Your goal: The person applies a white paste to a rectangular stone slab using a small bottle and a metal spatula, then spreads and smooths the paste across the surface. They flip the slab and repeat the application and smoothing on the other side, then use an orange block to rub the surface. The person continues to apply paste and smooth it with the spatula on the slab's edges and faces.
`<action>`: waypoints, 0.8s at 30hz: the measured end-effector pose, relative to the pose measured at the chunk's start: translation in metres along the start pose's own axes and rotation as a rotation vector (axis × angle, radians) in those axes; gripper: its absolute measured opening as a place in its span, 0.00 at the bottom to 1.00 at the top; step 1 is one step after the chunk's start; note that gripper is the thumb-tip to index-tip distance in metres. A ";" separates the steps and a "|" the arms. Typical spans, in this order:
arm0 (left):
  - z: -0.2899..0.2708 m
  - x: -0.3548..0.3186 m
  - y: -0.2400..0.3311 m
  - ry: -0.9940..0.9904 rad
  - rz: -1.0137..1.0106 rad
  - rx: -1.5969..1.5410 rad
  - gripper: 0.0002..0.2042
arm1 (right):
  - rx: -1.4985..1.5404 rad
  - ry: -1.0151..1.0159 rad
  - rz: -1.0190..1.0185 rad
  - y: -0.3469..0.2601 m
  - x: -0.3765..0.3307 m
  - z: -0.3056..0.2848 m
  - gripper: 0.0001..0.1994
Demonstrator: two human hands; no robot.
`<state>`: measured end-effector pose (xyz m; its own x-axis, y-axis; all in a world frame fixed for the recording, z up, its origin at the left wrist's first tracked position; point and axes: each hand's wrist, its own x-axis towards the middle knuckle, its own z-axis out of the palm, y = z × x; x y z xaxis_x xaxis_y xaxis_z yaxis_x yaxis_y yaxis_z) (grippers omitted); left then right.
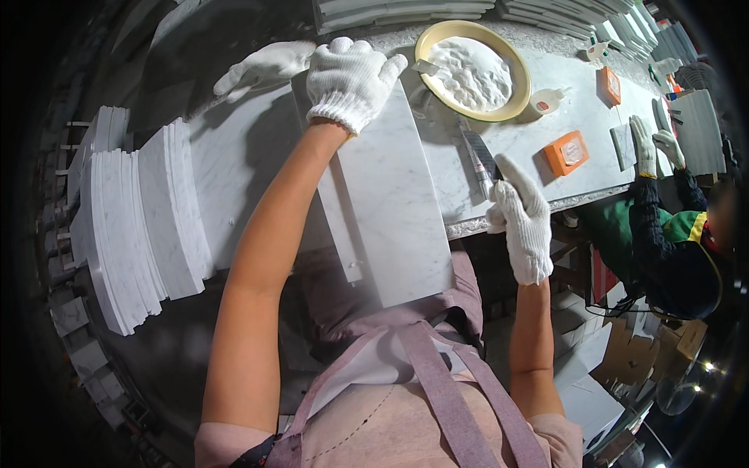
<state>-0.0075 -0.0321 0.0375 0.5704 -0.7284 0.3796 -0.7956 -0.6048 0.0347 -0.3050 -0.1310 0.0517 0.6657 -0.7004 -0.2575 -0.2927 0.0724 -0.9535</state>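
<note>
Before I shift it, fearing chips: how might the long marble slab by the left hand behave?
The slab looks stiff and probably heavy, judging by its flat, stone-like body. Its near end overhangs the table, so pressing there could tip it. Its smooth face may slip.

Left grip [351, 84] atop veined slab [396, 195]

The stone slab [394, 203] looks smooth, the knitted cloth gloves [343, 82] matt
</note>
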 end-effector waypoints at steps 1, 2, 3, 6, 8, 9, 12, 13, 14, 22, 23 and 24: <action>0.001 0.000 0.000 0.002 -0.006 -0.019 0.24 | -0.015 0.027 -0.018 -0.003 0.004 -0.001 0.21; 0.001 0.000 0.000 0.006 0.004 -0.022 0.23 | -0.031 0.054 -0.036 -0.007 0.009 -0.002 0.21; 0.001 -0.001 -0.001 0.003 0.013 -0.030 0.21 | -0.045 0.075 -0.075 -0.011 0.014 -0.003 0.20; -0.001 -0.011 -0.001 0.072 0.045 -0.047 0.17 | -0.244 0.136 -0.236 -0.025 0.036 -0.008 0.16; -0.003 -0.023 -0.001 0.126 0.084 -0.065 0.17 | -0.364 0.170 -0.345 -0.034 0.052 -0.011 0.14; -0.003 -0.030 -0.001 0.146 0.089 -0.072 0.18 | -0.450 0.182 -0.388 -0.036 0.061 -0.011 0.14; -0.005 -0.047 -0.002 0.116 0.107 -0.093 0.26 | -0.663 0.233 -0.504 -0.039 0.085 -0.008 0.12; -0.005 -0.050 -0.002 0.110 0.139 -0.094 0.27 | -0.694 0.233 -0.553 -0.037 0.093 -0.006 0.12; -0.006 -0.053 -0.002 0.110 0.166 -0.098 0.28 | -0.724 0.233 -0.602 -0.036 0.100 -0.003 0.12; -0.030 -0.074 -0.005 -0.077 0.301 -0.163 0.43 | -0.858 0.281 -0.709 -0.026 0.117 0.003 0.11; -0.033 -0.077 -0.004 -0.087 0.315 -0.157 0.44 | -0.848 0.279 -0.705 -0.026 0.117 0.003 0.11; -0.036 -0.081 -0.002 -0.159 0.312 -0.106 0.50 | -0.838 0.278 -0.701 -0.026 0.115 0.004 0.11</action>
<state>-0.0593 0.0398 0.0399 0.3149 -0.9186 0.2389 -0.9483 -0.3150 0.0389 -0.2179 -0.2112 0.0463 0.7191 -0.5401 0.4372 -0.3519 -0.8256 -0.4410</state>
